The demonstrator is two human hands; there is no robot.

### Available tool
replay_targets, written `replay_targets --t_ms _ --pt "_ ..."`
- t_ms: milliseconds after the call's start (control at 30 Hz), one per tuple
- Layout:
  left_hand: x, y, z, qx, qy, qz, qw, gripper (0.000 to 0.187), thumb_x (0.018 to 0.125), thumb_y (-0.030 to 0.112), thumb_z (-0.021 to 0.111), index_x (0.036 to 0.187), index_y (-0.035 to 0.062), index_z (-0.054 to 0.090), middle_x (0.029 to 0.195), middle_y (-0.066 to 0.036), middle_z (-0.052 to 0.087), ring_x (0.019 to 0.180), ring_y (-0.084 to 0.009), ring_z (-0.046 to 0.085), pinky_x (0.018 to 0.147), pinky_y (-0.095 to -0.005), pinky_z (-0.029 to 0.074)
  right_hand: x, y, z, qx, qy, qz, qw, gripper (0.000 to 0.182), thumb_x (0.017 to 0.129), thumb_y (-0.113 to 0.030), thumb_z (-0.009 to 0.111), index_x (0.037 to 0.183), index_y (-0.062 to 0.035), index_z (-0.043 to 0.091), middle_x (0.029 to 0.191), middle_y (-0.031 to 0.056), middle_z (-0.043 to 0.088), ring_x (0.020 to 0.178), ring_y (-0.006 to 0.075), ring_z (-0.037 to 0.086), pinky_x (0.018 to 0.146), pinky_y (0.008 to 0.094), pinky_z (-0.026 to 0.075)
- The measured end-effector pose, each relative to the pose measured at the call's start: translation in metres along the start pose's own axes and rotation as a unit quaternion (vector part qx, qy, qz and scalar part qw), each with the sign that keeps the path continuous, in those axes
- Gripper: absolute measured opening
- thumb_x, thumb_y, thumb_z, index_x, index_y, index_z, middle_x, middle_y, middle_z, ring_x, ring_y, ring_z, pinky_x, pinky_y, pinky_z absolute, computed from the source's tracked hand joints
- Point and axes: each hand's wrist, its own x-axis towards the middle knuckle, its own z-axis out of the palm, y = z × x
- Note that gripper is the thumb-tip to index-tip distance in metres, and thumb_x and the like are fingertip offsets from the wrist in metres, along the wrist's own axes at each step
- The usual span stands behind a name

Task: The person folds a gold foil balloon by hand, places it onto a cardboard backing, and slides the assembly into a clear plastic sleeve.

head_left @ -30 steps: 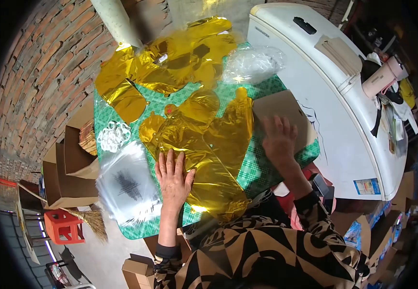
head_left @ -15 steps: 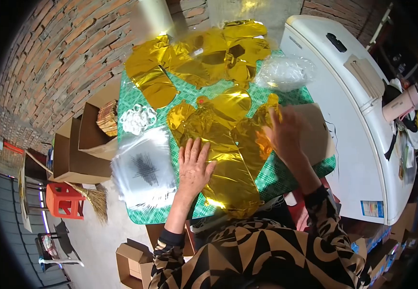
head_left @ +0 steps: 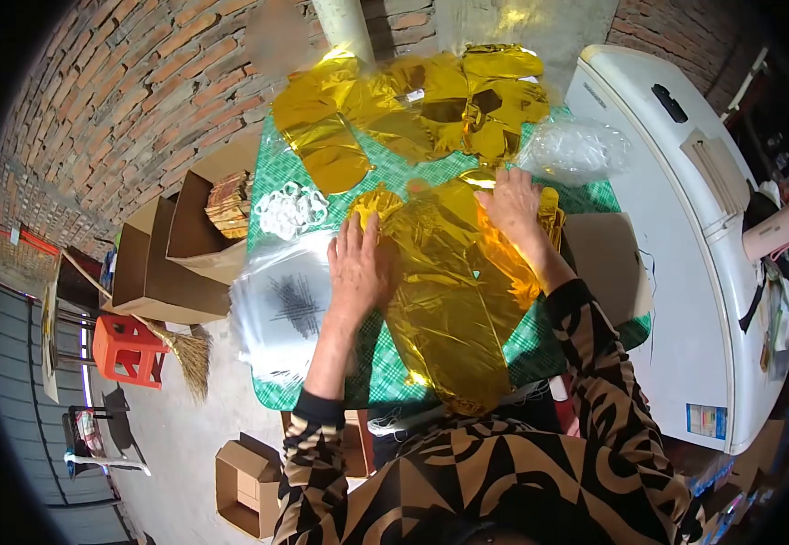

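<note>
A flat, uninflated gold foil balloon (head_left: pixel 453 318) lies spread on the green checked tablecloth (head_left: pixel 372 372) in front of me. My left hand (head_left: pixel 355 272) rests at its upper left edge, fingers stretched forward and touching the foil. On the upper right part lies my right hand (head_left: pixel 512 211), its fingers extended over the foil and the thumb out to the left. Crumpled, orange-tinted foil bunches under and beside that wrist. Left of my left hand is a stack of clear plastic bags (head_left: pixel 276 304), with a heap of white ring-like loops (head_left: pixel 292 211) above it.
More gold foil balloons (head_left: pixel 412 104) cover the table's far side. A clear plastic bundle (head_left: pixel 578 150) and a cardboard sheet (head_left: pixel 608 263) lie right, beside a white freezer (head_left: pixel 658 272). Open cardboard boxes (head_left: pixel 172 259), a red stool (head_left: pixel 129 350) and a broom (head_left: pixel 190 363) stand left.
My right hand has moved left and up, from the right-hand foil lobe onto the balloon's upper part, and the lobe is now folded inward. My left hand has slid up along the left edge.
</note>
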Motion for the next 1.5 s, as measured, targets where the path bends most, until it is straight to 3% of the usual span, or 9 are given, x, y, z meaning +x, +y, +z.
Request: replay_targets --t_ms 267,367,533,667,800,967,1100,1233,1500 --pt "0.065 -0.045 0.043 0.137 -0.009 -0.108 0.985 0.047 0.085 0.029 0.071 0.123 0.0014 0.066 0.114 -0.014 0.065 0.112 -0.0351 0.058 0.094 -0.0519 0.043 0.008 0.012 -0.007 0.051 -0.087 0.023 0.995 0.036 0.095 -0.033 0.069 0.115 -0.0026 0.069 0.111 0.0157 0.074 0.120 0.0357 0.061 0.103 0.0596 0.044" --pt "0.067 -0.050 0.051 0.148 0.020 -0.109 0.983 0.025 0.083 0.026 0.071 0.094 0.0031 0.071 0.109 -0.015 0.067 0.109 -0.0351 0.060 0.092 -0.0523 0.043 -0.005 0.034 0.010 0.020 0.098 -0.016 0.995 0.037 0.087 -0.031 0.076 0.111 -0.0047 0.069 0.099 0.0172 0.074 0.098 0.0388 0.070 0.082 0.0545 0.055" --pt "0.068 -0.046 0.030 0.121 0.052 -0.133 0.982 0.016 0.079 0.022 0.071 0.085 0.0079 0.075 0.107 -0.012 0.069 0.111 -0.0343 0.060 0.092 -0.0531 0.043 -0.005 0.067 0.033 0.067 0.132 -0.032 0.988 0.032 0.092 -0.034 0.071 0.109 -0.0072 0.067 0.104 0.0134 0.075 0.110 0.0373 0.065 0.089 0.0608 0.047" --pt "0.059 -0.045 -0.005 0.091 0.033 -0.137 0.986 0.021 0.078 0.025 0.072 0.089 0.0070 0.073 0.106 -0.013 0.069 0.109 -0.0348 0.060 0.091 -0.0519 0.043 0.001 0.069 0.031 0.038 0.076 0.017 0.996 0.034 0.092 -0.037 0.074 0.110 -0.0084 0.068 0.108 0.0119 0.075 0.116 0.0372 0.061 0.096 0.0646 0.045" --pt "0.049 -0.059 0.003 0.115 0.024 -0.155 0.981 0.018 0.078 0.020 0.071 0.089 0.0065 0.073 0.106 -0.013 0.069 0.108 -0.0346 0.059 0.091 -0.0519 0.043 -0.013 0.064 0.022 0.020 0.187 -0.029 0.982 0.033 0.085 -0.032 0.082 0.102 -0.0083 0.065 0.101 0.0120 0.073 0.103 0.0377 0.066 0.082 0.0590 0.049" --pt "0.044 -0.060 0.007 0.068 0.069 -0.150 0.984 0.032 0.081 0.018 0.077 0.111 0.0059 0.070 0.116 -0.015 0.067 0.113 -0.0358 0.059 0.095 -0.0519 0.043 -0.012 0.060 0.012 0.034 0.072 0.027 0.996 0.034 0.091 -0.039 0.075 0.108 -0.0091 0.070 0.112 0.0091 0.074 0.118 0.0365 0.060 0.102 0.0657 0.042" --pt "0.036 -0.035 -0.001 0.017 0.134 -0.065 0.989 0.051 0.084 0.020 0.081 0.129 0.0055 0.063 0.132 -0.019 0.062 0.125 -0.0380 0.056 0.103 -0.0517 0.043 -0.012 0.059 0.008 0.039 0.101 0.014 0.994 0.032 0.090 -0.038 0.076 0.104 -0.0097 0.071 0.106 0.0087 0.074 0.115 0.0352 0.062 0.098 0.0618 0.043" --pt "0.009 0.016 -0.004 -0.041 0.046 0.043 0.997 0.050 0.087 0.022 0.080 0.131 0.0037 0.064 0.140 -0.021 0.059 0.136 -0.0371 0.051 0.112 -0.0509 0.040 -0.011 0.053 0.002 0.044 0.076 0.017 0.996 0.033 0.090 -0.040 0.076 0.102 -0.0098 0.071 0.104 0.0089 0.075 0.114 0.0342 0.063 0.093 0.0592 0.044" --pt "-0.045 0.060 -0.014 -0.116 -0.070 0.060 0.989 0.052 0.090 0.028 0.079 0.134 0.0033 0.064 0.142 -0.019 0.059 0.137 -0.0388 0.052 0.113 -0.0533 0.039 0.001 0.058 0.003 0.066 0.024 0.039 0.997 0.049 0.088 -0.057 0.073 0.104 -0.0105 0.075 0.106 0.0119 0.076 0.113 0.0370 0.066 0.094 0.0596 0.046"
